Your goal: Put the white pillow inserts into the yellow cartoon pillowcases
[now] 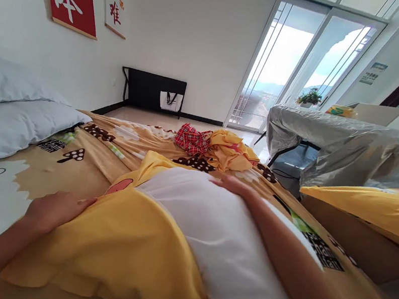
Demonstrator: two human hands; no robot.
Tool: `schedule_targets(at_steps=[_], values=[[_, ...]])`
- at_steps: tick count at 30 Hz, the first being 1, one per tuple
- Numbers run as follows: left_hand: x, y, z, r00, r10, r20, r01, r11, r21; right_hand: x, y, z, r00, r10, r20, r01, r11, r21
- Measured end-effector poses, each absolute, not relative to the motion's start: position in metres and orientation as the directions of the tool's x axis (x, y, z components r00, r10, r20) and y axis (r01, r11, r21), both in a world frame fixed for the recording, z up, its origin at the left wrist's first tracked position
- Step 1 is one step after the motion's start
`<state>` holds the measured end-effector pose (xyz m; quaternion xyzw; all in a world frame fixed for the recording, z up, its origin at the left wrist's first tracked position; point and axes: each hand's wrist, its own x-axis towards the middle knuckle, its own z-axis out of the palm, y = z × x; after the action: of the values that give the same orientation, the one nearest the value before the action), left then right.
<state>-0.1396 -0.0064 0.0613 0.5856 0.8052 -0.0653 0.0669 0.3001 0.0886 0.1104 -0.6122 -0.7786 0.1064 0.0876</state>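
A white pillow [229, 246] lies in front of me on the bed, partly covered along its left side by a yellow pillowcase [111, 242]. A reddish printed patch shows on the case near its far end. My left hand [59, 209] is at the case's left edge, with its fingers closed on the fabric and partly hidden. Across the pillow reaches my right arm. My right hand [232, 184] rests on the pillow's far part, fingers stretched out and holding nothing.
Patterned bedding [107, 154] covers the bed. Grey pillows [16, 124] lie left. A crumpled red plaid cloth [191, 139] and yellow cloth [230, 150] lie at the far edge. At right are another yellow fabric piece [376, 210] and a table under silver sheeting [357, 140].
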Motion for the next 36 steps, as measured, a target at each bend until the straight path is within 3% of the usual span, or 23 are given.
schedule_targets(at_steps=[3,6,8,13,18,26,32,36], values=[[-0.105,-0.004,0.086,-0.073,0.994,0.087,0.978,0.088,-0.187,0.286,0.082,0.090,-0.283,0.959,0.005,0.917,0.272,-0.292],[-0.060,0.012,0.107,0.192,0.948,0.254,0.981,-0.187,-0.043,0.265,0.077,0.090,-0.293,0.955,0.038,0.918,0.292,-0.267],[-0.030,0.029,0.113,0.246,0.914,0.322,0.961,-0.273,0.041,0.255,0.067,0.101,-0.304,0.950,0.074,0.922,0.313,-0.230],[0.020,0.068,0.107,0.239,0.944,0.226,0.965,-0.258,0.056,0.247,0.012,0.130,-0.397,0.913,0.097,0.912,0.404,-0.067],[0.024,0.084,0.093,0.188,0.974,0.126,0.981,-0.191,0.015,0.247,-0.017,0.130,-0.485,0.874,-0.017,0.874,0.485,0.036],[0.044,0.091,0.108,0.239,0.936,0.260,0.971,-0.239,-0.032,0.213,-0.003,0.102,-0.560,0.821,-0.114,0.790,0.570,0.228],[0.088,0.081,0.113,0.376,0.862,0.339,0.919,-0.393,-0.021,0.193,-0.015,0.101,-0.657,0.752,-0.045,0.727,0.649,0.225],[0.115,0.056,0.119,0.513,0.775,0.370,0.843,-0.537,-0.044,0.198,-0.008,0.097,-0.601,0.799,-0.005,0.797,0.600,0.073]])
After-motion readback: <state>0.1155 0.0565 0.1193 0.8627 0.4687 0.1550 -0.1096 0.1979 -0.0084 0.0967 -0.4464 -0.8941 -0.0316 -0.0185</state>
